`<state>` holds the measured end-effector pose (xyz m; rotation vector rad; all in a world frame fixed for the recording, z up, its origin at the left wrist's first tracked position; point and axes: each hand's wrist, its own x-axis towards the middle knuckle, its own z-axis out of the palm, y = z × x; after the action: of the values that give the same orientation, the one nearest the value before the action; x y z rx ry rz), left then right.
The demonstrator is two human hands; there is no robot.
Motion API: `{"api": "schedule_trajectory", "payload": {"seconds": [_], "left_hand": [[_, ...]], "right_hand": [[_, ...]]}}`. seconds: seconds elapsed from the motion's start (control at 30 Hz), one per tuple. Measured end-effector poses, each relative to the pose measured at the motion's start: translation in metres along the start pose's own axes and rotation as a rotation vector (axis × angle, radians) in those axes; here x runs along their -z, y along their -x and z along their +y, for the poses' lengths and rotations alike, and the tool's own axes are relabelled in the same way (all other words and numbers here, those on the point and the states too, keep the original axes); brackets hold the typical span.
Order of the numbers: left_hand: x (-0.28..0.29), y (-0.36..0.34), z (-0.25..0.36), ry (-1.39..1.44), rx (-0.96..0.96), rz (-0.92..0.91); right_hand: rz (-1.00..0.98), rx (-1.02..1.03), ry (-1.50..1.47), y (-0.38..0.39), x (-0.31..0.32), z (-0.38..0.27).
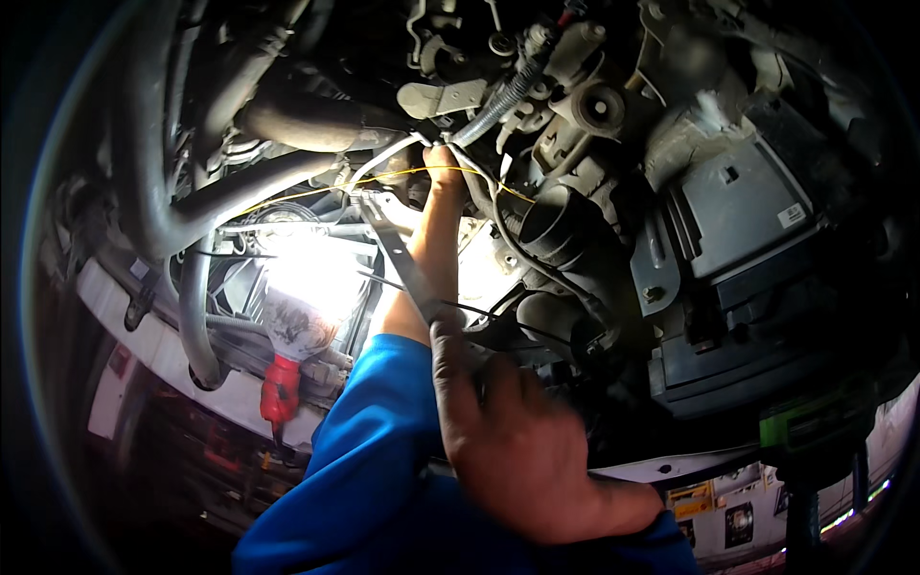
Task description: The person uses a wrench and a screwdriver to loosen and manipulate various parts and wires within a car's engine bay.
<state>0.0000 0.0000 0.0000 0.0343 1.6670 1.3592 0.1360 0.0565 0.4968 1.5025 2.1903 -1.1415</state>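
My left arm, in a blue sleeve, reaches deep into an engine bay. At its end my left hand (442,165) is closed where several wires and a corrugated conduit (505,99) meet; the fingertips are mostly hidden. Nearer, my right hand (517,441) is slightly blurred, its index finger stretched forward and the others curled. It grips the near end of a flat dark metal strip (395,251) with holes, which slants up to the left across my left forearm. A thin yellow wire (383,175) runs across just below my left hand.
A lit work lamp with a red handle (280,388) glares at left. Thick metal pipes (153,144) bend beside it. To the right are an open black hose (558,218) and a dark box (743,206). A green and black object (805,422) lies at lower right.
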Motion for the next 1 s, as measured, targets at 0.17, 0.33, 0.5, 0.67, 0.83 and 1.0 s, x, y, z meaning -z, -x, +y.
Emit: {"api": "schedule_trajectory", "payload": {"seconds": [0.17,0.33,0.5,0.67,0.83,1.0], "left_hand": [[-0.003,0.025,0.012,-0.028,0.017,0.012],[-0.007,0.051,0.025,-0.048,0.02,0.037],[-0.003,0.076,0.036,-0.099,0.01,0.087],[-0.015,0.094,0.041,-0.165,0.007,0.091],[-0.033,0.084,0.078,-0.491,-0.168,0.036],[-0.065,0.071,0.141,-0.299,0.152,0.179]], "right_hand": [[0.018,0.005,-0.048,0.001,-0.003,0.005],[0.017,-0.023,-0.075,0.002,-0.001,0.002],[-0.066,-0.032,-0.023,0.005,-0.002,0.002],[-0.066,-0.068,-0.009,0.006,-0.004,0.001],[-0.026,-0.073,-0.003,0.006,-0.007,0.003],[0.008,-0.078,-0.022,-0.001,-0.01,0.002]]}}
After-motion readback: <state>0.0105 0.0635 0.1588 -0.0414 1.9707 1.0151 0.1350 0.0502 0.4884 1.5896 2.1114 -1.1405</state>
